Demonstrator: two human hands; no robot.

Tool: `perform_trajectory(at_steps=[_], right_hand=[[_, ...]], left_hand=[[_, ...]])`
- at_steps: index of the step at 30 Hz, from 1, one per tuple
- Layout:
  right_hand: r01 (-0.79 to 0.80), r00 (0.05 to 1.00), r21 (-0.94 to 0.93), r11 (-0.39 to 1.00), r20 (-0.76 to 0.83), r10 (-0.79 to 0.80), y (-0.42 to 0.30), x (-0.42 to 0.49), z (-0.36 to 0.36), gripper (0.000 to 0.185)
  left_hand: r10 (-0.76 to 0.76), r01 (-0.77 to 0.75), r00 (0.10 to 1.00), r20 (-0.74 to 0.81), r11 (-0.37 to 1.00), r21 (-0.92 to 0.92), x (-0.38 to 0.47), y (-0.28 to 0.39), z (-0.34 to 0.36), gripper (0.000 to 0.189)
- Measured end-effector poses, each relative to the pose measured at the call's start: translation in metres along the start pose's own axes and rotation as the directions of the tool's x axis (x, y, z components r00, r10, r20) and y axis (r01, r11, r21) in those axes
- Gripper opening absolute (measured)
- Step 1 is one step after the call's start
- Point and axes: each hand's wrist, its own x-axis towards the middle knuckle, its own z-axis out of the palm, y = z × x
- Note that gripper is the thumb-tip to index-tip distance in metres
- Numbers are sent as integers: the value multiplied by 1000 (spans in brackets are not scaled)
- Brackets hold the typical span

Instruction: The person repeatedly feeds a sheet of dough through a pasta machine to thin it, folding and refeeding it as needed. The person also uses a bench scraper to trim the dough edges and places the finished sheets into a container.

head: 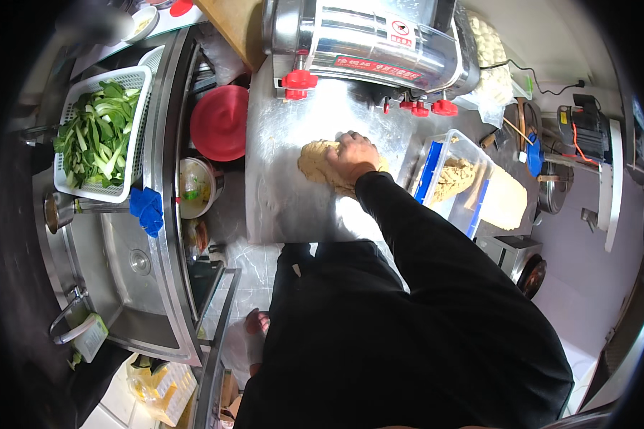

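My right hand (356,156), in a black sleeve, bears down on a lump of yellowish dough (314,161) with its fingers curled into it. The dough lies on a stainless steel worktop (279,209), and the hand hides part of it. Just beyond stands a steel dough-rolling machine (365,40) with red knobs. To the right, more crumbly dough (456,174) sits in a clear plastic box (464,209) with blue clips. A skin-toned shape (257,322) shows by my left hip next to clear plastic; whether it is my left hand I cannot tell.
Leafy greens (104,134) fill a white basket (99,192) over the steel sink (134,236) at left. A red basin (220,123) and a white bucket (214,187) stand between sink and worktop. A blue cloth (147,210) hangs over the sink's edge.
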Motion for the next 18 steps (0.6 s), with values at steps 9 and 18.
perform_trajectory(at_steps=[9, 18], right_hand=[[115, 989, 106, 988, -105, -104, 7, -20, 3, 59], [290, 953, 135, 948, -134, -272, 26, -11, 3, 54]], left_hand=[[289, -346, 893, 344, 931, 117, -41, 16, 83, 39], [474, -361, 854, -215, 837, 410, -43, 10, 62, 40]])
